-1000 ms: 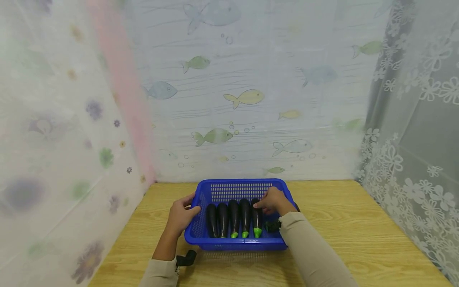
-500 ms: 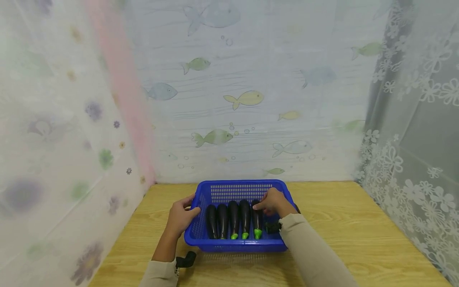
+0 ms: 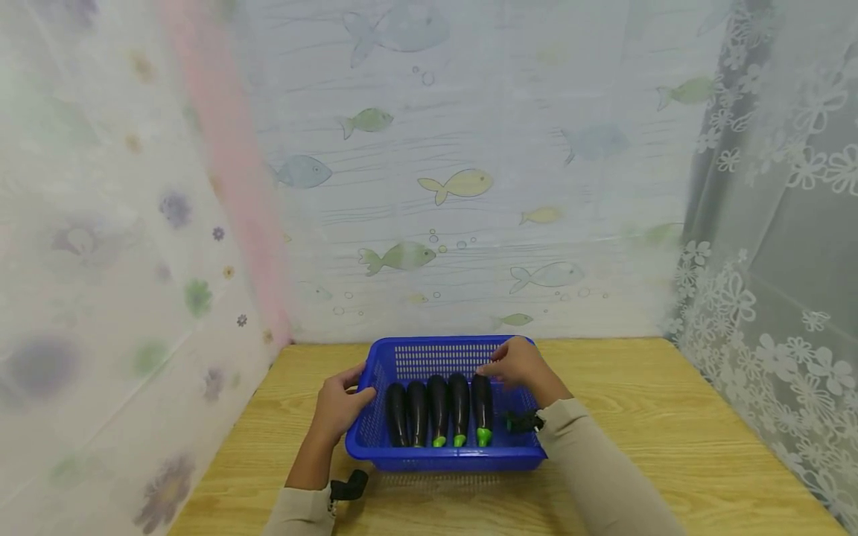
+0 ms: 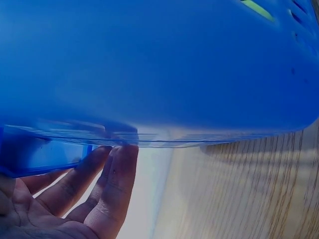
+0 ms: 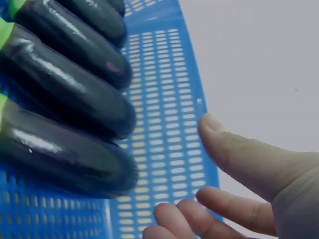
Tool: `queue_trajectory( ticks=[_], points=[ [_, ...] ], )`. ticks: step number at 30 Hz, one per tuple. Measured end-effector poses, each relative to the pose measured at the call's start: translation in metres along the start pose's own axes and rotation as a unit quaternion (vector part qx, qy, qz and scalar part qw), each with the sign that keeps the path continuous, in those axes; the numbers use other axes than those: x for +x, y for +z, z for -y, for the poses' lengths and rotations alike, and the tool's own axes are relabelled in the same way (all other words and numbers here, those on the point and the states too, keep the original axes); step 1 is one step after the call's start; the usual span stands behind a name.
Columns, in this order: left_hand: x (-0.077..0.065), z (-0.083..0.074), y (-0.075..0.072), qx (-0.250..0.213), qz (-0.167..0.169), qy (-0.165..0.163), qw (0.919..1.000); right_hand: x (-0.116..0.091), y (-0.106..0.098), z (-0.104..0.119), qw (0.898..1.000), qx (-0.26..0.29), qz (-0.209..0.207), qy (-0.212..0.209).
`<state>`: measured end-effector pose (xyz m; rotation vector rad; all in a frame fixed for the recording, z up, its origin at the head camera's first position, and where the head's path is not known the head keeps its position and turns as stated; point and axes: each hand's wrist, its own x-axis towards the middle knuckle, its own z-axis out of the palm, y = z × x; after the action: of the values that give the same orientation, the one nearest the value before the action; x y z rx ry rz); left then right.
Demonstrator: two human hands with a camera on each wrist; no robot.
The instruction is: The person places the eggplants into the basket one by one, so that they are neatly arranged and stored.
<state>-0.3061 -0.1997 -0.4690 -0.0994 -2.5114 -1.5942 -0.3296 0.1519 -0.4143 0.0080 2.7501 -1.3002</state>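
Observation:
Several dark eggplants lie side by side in a blue plastic basket [image 3: 456, 451], their green stem ends toward me. My left hand [image 3: 340, 402] holds the basket's left rim, thumb over the edge and fingers outside. In the left wrist view the fingers [image 4: 117, 189] reach up against the blue wall. Above the far end of the rightmost eggplant [image 3: 482, 406] is my right hand [image 3: 519, 365]. The right wrist view shows thumb and fingers of that hand spread, with a gap between them and the nearest eggplant [image 5: 65, 149].
The basket stands on a wood-grain table [image 3: 623, 417]. Behind it hangs a sheet [image 3: 462, 223] printed with fish. A flowered sheet [image 3: 134, 260] flanks the left, and a sheer flowered curtain [image 3: 791, 298] the right. Bare basket floor shows right of the eggplants.
My right hand has let go of the rightmost eggplant and moved up and slightly right, away from it. The left hand stays on the basket rim.

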Motion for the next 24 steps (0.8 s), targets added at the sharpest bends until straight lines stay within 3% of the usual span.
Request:
queue_trajectory(
  ticks=[10, 24],
  points=[
    [0.001, 0.001, -0.001, -0.005, 0.002, 0.009, 0.9999, -0.017, -0.032, 0.000, 0.999, 0.007, -0.025, -0.044],
    [0.001, 0.001, -0.006, -0.002, 0.008, 0.008, 0.9999, -0.031, -0.064, -0.025, 0.996, 0.016, -0.070, -0.045]
  ],
)
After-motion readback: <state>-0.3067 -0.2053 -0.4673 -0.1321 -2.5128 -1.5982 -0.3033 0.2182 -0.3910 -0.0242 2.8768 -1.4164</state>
